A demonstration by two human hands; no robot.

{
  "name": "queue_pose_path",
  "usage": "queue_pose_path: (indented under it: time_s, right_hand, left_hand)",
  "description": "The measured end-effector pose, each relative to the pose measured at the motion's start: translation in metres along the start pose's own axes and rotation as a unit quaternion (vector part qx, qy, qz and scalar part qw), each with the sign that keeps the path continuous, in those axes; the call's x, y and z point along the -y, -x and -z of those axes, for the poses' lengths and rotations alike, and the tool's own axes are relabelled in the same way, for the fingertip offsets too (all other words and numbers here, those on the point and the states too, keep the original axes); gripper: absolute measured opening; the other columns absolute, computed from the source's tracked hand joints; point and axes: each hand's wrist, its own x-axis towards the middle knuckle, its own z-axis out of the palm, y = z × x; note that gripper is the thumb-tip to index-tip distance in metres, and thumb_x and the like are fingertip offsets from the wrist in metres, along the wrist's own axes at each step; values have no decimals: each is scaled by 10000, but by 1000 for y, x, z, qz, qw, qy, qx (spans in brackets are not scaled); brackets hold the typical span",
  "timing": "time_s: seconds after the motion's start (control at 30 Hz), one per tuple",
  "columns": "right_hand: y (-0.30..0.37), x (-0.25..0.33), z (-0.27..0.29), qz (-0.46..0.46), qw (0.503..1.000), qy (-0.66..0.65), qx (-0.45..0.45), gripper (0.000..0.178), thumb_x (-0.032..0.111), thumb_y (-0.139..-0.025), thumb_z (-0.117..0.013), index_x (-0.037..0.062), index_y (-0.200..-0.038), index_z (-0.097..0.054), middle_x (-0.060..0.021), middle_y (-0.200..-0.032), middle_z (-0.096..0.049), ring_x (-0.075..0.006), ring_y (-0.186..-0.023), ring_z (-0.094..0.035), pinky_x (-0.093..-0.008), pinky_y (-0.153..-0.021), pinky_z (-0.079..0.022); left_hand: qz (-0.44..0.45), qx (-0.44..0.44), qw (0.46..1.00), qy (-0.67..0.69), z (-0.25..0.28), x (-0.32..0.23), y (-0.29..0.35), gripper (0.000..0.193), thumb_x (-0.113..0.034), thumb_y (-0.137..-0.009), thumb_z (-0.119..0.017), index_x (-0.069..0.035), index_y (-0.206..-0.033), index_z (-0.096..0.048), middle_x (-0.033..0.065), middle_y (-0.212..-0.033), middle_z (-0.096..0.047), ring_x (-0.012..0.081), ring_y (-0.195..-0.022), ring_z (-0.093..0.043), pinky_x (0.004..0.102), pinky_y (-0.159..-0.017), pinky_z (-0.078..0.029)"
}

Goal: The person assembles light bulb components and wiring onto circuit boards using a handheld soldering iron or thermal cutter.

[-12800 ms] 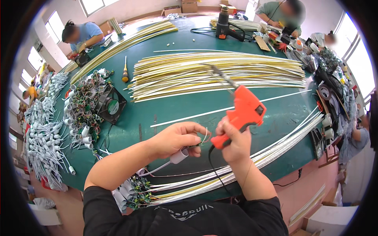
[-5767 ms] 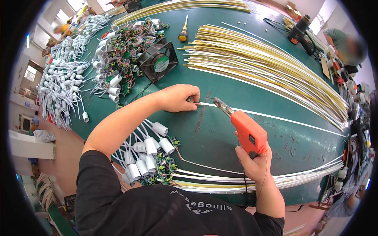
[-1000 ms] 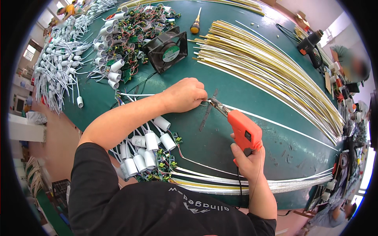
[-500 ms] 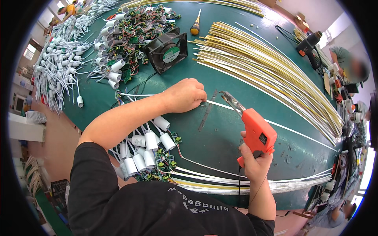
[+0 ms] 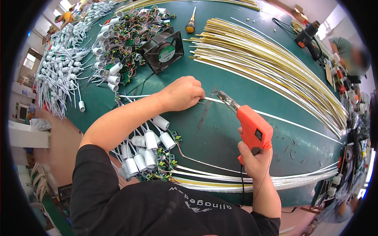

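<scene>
My left hand [image 5: 183, 93] is closed over the near end of a long, thin white strip [image 5: 291, 122], with a short fine wire sticking out by the fingertips. A white cable [image 5: 133, 96] runs in from the left and disappears behind that hand. My right hand [image 5: 256, 164] grips a red soldering gun [image 5: 254, 129] by its handle. Its metal tip [image 5: 221, 95] points left, just above the strip and a short way from my left fingers. Whether the tip touches the strip, I cannot tell.
White lamp sockets [image 5: 151, 140] with green circuit boards lie below my left forearm. Beyond are a black fan [image 5: 163, 51], a screwdriver [image 5: 190, 25], a pile of boards [image 5: 126, 41], a bundle of yellow and white strips [image 5: 256, 65] and a heat gun [image 5: 307, 41]. A person sits far right.
The soldering gun's tip has come slightly closer to my left fingers. My left hand keeps its hold, and the whole view has shifted a little.
</scene>
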Motion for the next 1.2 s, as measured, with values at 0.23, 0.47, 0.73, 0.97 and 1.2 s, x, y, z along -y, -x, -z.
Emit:
queue_pose_path:
  time_s: [0.23,0.47,0.73,0.97,1.2]
  right_hand:
    - [2,-2,4,-20,1000,5,11,421,41,-814,-655,-10,-1216,-539,-94,-1117,-649,-113,-921,-587,-278,-806,-478]
    - [3,0,5,-17,1000,16,14,413,46,-820,-655,-9,-1213,-542,-94,-1116,-649,-106,-902,-584,-274,-799,-478]
    - [3,-4,6,6,1000,27,12,410,43,-819,-657,-9,-1210,-545,-93,-1111,-649,-104,-886,-584,-274,-804,-474]
    - [0,-6,6,30,999,11,1,439,37,-821,-648,-7,-1238,-521,-102,-1131,-646,-105,-895,-588,-264,-770,-487]
    - [1,-6,6,13,1000,14,9,457,31,-823,-645,-6,-1256,-504,-110,-1136,-640,-88,-831,-582,-250,-723,-487]
  left_hand:
    - [-9,-7,1000,2,0,1,-1,85,-36,-747,-633,-63,-818,-672,77,-778,-602,294,-829,-576,400,-738,-480]
    - [-6,0,1000,6,3,-1,-2,82,-37,-749,-631,-58,-817,-672,81,-775,-602,296,-824,-576,401,-732,-479]
    - [-20,24,999,25,9,-2,0,104,-44,-764,-601,-66,-837,-672,81,-831,-609,297,-854,-581,404,-754,-480]
    - [-80,89,988,-97,20,-7,-1,235,-6,-727,-601,-82,-946,-640,69,-926,-576,281,-918,-570,399,-778,-478]
    - [-48,68,995,-62,14,0,4,213,-8,-713,-602,-87,-910,-621,71,-899,-551,290,-907,-551,402,-786,-465]
